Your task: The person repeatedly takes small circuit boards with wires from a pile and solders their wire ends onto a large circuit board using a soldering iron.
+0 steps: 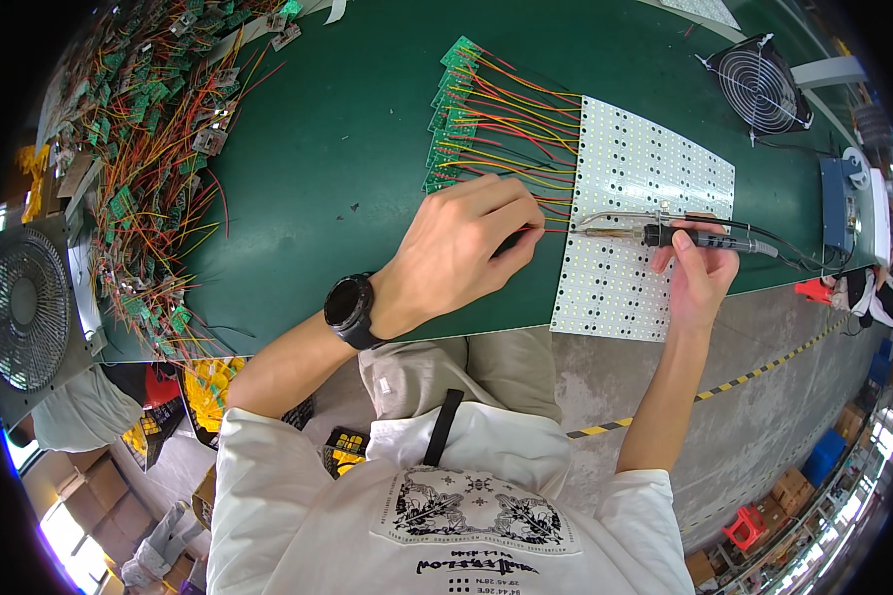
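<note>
My right hand (700, 273) grips a soldering iron (700, 238) with a black handle and a thin metal feed tube (620, 215) running above its tip. The tip meets the left edge of a white LED panel (615, 268) dotted with rows of small squares. Just left of that edge, my left hand (466, 248) is closed in a pinch on a thin red wire (558, 231), which reaches toward the tip. Something dark shows between its fingers, too covered to name. Beyond it, a row of small green circuit boards (453, 119) is joined to the panel by red, yellow and black wires (526, 129).
A tangled heap of wired green boards (134, 149) covers the left side of the green table (337, 139). A square fan (761, 87) stands at the back right, near a blue soldering station (838, 203). Another fan (30, 307) is at far left.
</note>
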### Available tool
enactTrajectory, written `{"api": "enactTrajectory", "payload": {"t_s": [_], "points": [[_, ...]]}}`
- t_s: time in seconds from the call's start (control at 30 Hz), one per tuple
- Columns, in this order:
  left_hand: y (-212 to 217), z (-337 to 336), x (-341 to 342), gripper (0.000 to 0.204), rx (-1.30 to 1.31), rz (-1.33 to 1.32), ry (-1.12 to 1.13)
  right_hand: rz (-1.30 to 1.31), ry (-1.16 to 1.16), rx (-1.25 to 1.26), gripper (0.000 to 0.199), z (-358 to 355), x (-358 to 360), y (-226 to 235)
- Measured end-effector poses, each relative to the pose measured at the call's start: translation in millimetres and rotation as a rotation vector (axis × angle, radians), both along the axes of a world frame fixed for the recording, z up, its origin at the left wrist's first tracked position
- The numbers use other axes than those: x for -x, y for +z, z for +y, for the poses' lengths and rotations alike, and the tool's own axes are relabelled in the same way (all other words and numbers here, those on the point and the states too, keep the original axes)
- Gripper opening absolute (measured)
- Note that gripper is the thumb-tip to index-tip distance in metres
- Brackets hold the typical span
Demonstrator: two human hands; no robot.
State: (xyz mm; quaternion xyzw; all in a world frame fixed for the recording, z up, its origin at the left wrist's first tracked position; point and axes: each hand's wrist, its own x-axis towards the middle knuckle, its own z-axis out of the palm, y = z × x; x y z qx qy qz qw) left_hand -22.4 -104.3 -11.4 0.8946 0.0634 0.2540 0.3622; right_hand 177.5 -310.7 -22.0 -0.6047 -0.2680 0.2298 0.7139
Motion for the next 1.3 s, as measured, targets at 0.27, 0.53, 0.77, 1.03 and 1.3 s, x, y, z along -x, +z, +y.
{"api": "enactTrajectory", "payload": {"t_s": [0.27,0.53,0.77,1.03,1.3], "points": [[-0.4,0.6,0.8,0.015,-0.002,-0.016,-0.003,0.027,-0.02,-0.037,0.019,1.0,1.5,1.6],[2.9,-2.3,0.4,0.013,-0.004,-0.021,0.0,0.085,-0.057,-0.088,0.018,1.5,-4.8,0.9],[10.2,-0.5,3.1,0.008,-0.018,0.0,-0.054,0.088,-0.09,-0.097,0.013,6.2,-2.5,6.7],[52.4,-16.4,60.3,0.027,-0.331,-0.099,0.088,0.136,-0.122,-0.116,0.015,14.7,2.4,3.0],[35.9,-39.2,199.1,0.018,-0.342,-0.011,0.501,0.085,-0.076,-0.145,0.014,0.8,-14.3,-13.6]]}}
